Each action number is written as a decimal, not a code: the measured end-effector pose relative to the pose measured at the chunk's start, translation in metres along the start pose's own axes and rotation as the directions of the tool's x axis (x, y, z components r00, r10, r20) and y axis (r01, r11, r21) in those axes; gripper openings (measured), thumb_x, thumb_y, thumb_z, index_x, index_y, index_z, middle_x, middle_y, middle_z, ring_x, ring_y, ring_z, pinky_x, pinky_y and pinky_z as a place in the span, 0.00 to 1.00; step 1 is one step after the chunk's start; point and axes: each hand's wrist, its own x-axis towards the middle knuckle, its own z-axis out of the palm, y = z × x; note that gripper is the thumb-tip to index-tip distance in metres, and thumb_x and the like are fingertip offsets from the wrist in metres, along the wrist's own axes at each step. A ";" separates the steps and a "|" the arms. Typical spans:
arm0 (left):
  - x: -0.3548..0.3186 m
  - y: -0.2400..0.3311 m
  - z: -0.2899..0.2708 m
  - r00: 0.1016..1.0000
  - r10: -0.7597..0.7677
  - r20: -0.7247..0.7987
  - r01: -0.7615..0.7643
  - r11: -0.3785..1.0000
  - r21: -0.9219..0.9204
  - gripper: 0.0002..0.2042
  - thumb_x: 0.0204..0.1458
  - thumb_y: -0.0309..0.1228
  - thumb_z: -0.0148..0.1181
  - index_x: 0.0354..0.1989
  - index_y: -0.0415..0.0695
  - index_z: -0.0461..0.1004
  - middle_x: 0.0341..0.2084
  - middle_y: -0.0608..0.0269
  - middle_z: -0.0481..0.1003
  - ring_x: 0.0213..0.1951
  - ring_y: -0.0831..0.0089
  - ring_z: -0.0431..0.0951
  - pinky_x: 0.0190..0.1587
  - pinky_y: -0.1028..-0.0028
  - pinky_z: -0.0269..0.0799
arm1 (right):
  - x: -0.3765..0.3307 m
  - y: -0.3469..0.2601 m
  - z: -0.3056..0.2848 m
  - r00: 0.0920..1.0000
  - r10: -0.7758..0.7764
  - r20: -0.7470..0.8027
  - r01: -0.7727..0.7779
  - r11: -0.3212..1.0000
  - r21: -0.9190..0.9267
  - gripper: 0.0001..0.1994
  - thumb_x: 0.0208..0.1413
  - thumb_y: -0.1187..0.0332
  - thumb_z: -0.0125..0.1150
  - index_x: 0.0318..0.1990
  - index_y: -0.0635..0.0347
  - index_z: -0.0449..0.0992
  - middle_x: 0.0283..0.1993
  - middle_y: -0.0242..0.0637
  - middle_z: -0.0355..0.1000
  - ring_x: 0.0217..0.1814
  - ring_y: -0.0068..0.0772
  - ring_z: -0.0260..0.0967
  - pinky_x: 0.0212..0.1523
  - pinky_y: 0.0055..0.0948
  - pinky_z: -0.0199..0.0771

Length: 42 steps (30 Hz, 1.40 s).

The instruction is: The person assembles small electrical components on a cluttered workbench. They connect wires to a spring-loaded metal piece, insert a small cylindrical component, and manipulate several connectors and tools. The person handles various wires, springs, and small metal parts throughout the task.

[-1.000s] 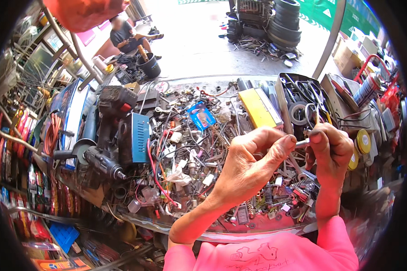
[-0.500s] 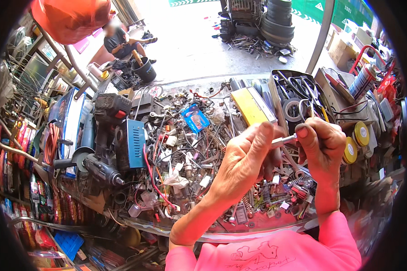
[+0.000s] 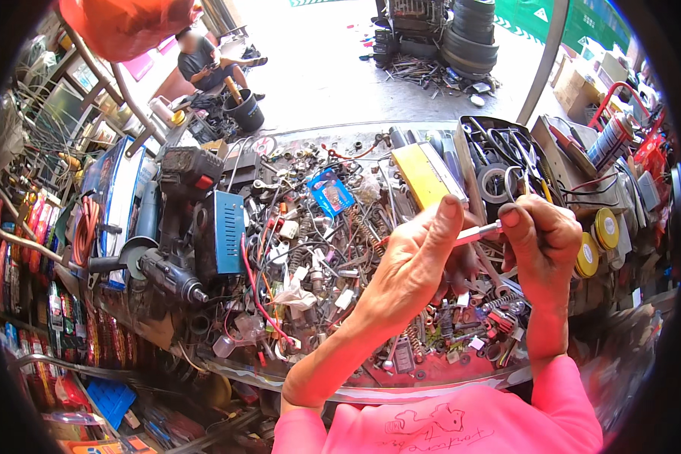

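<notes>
Both hands risen slightly higher above worktop (image 3: 340, 393) clutter since earlier. Left hand (image 3: 420, 261) pinches one end of small pale rod (image 3: 480, 233) (kind unclear); right hand (image 3: 541, 242) pinches other end. Yellow box (image 3: 424, 172) just behind.

small rod (image 3: 478, 234) ends hidden by fingers (image 3: 445, 219)
</notes>
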 end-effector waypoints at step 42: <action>-0.001 0.000 0.003 0.986 0.151 -0.064 -0.150 0.989 0.016 0.22 0.56 0.45 0.54 0.48 0.37 0.65 0.33 0.62 0.73 0.25 0.81 0.73 0.19 0.83 0.63 | 0.001 0.000 0.000 1.000 -0.020 0.007 0.020 1.000 0.017 0.13 0.54 0.68 0.62 0.21 0.65 0.72 0.13 0.28 0.58 0.15 0.18 0.52 0.16 0.23 0.49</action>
